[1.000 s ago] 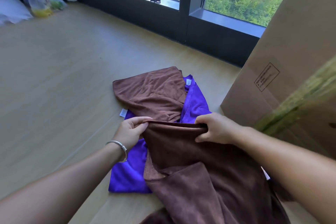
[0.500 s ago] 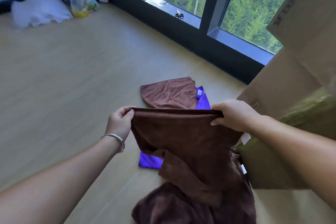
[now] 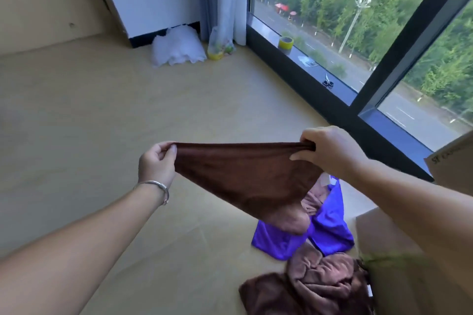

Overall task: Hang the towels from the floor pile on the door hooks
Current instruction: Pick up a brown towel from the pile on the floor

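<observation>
A dark brown towel (image 3: pixel 245 176) hangs stretched in the air between my hands, above the floor. My left hand (image 3: pixel 156 161) pinches its left top corner, and my right hand (image 3: pixel 330 148) grips its bunched right top corner. Below it on the floor lies the pile: a purple towel (image 3: pixel 330 227), a lighter brown towel (image 3: pixel 313 199) partly hidden behind the held one, and a crumpled brown towel (image 3: pixel 312 286) nearer me. No door or hooks are in view.
A cardboard box (image 3: pixel 409 263) stands at the right, close to the pile. A dark window sill (image 3: pixel 320 77) runs along the right with a tape roll (image 3: pixel 286 43) and scissors (image 3: pixel 328 83). White stuffing (image 3: pixel 176 46) and a plastic bag (image 3: pixel 220 46) sit in the far corner.
Both hands have lifted the dark brown towel off the pile and pulled its top edge taut. The view has risen and now takes in the far corner.
</observation>
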Demonstrator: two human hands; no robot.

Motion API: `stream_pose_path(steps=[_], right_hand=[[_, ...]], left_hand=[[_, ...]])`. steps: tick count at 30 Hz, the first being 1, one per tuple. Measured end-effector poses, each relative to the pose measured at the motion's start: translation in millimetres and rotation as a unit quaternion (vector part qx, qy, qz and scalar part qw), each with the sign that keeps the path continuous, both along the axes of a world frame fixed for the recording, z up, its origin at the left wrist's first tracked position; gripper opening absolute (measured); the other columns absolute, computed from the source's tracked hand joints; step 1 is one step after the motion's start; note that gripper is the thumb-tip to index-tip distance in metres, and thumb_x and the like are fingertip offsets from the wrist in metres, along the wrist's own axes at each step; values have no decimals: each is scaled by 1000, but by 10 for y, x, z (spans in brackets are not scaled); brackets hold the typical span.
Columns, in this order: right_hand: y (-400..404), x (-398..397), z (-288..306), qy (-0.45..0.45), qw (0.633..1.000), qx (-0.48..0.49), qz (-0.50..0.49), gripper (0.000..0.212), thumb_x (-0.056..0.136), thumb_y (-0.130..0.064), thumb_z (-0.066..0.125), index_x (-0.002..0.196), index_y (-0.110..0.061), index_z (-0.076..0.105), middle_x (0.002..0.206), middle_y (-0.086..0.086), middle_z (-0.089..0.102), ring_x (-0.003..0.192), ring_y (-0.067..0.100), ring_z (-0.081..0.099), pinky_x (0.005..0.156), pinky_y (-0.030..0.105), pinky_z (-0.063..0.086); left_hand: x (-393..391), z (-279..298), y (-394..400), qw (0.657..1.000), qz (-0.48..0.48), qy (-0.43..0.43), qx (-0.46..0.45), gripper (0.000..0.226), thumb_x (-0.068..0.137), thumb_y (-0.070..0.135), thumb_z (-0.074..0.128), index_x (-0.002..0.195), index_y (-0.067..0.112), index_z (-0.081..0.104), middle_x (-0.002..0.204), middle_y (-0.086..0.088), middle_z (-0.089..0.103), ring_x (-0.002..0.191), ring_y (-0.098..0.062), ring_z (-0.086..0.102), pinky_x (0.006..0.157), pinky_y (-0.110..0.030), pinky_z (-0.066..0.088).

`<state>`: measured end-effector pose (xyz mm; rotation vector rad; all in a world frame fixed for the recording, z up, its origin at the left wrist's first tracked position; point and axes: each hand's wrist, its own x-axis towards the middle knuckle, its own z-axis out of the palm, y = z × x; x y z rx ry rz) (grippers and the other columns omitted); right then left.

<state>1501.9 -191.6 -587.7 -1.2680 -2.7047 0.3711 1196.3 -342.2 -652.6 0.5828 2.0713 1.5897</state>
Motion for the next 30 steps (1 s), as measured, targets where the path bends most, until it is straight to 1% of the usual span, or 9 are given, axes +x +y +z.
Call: stream_pose_path(steps=[3, 6, 11, 13, 16, 18, 20, 25, 30], right_hand=[[12, -543, 391, 53, 998, -10, 37, 19, 81, -29, 75, 88, -13, 68, 79, 4, 65, 77, 28, 59, 71, 37, 48], [-29, -1013, 643, 84, 996, 4, 26, 8, 85, -15, 69, 93, -14, 72, 86, 4, 69, 81, 27, 62, 76, 38, 50], [-228, -1739, 917, 131, 991, 34, -17, 7, 86, -19, 66, 84, -19, 73, 80, 0, 71, 74, 23, 63, 71, 38, 53], [-400, -2019, 918, 143, 989, 12, -34, 7, 86, -22, 66, 83, -24, 72, 81, -3, 71, 78, 23, 63, 71, 36, 52], [-791, -2393, 701, 112, 993, -27, -13, 4, 84, -30, 68, 83, -28, 71, 82, -3, 70, 80, 23, 63, 67, 29, 45], [-1151, -2638, 460, 85, 994, -61, 32, 8, 83, -33, 69, 88, -27, 70, 87, -3, 69, 85, 23, 63, 72, 31, 47], [-1520, -2847, 255, 58, 990, -93, 83, 15, 83, -36, 70, 94, -27, 69, 92, -5, 65, 89, 21, 62, 76, 32, 48], [-2365, -3331, -65, -10, 969, -156, 193, 35, 82, -45, 68, 113, -30, 62, 110, -8, 62, 102, 17, 59, 78, 28, 46], [-3023, -3685, -263, -38, 949, -203, 239, 56, 81, -46, 68, 132, -31, 48, 131, -6, 53, 120, 19, 50, 91, 30, 43]], left_hand=[[-518, 457, -198, 999, 37, 13, 28, 7, 90, 14, 63, 91, 19, 66, 78, 8, 67, 61, 7, 60, 63, -8, 46], [-1041, 827, -437, 997, 65, 24, 44, 8, 88, 13, 66, 87, 21, 67, 77, 6, 67, 61, 6, 60, 71, -17, 49], [-1746, 1248, -1004, 993, 96, 48, 48, 16, 87, 15, 67, 79, 29, 67, 74, 7, 67, 64, 0, 62, 71, -24, 52], [-1941, 1341, -1315, 993, 91, 68, 29, 16, 87, 15, 67, 79, 29, 67, 74, 7, 68, 64, 1, 62, 70, -19, 52], [-2083, 1359, -1773, 993, 25, 113, -34, 18, 85, 10, 69, 79, 26, 68, 73, 7, 67, 60, 6, 59, 63, -6, 45], [-2133, 1302, -2079, 990, -8, 119, -72, 17, 84, 7, 70, 78, 24, 68, 74, 6, 68, 64, 1, 60, 66, -9, 46], [-2161, 1241, -2340, 987, -28, 119, -105, 16, 84, 8, 70, 79, 23, 70, 77, 3, 70, 69, -6, 62, 71, -17, 48], [-2242, 1193, -2886, 982, -41, 105, -154, 14, 84, 13, 72, 79, 26, 73, 81, -1, 73, 68, -6, 64, 60, -17, 52], [-2344, 1364, -3269, 977, -99, 87, -165, 18, 84, 11, 71, 80, 28, 74, 86, 5, 74, 83, -8, 68, 78, -13, 51]])
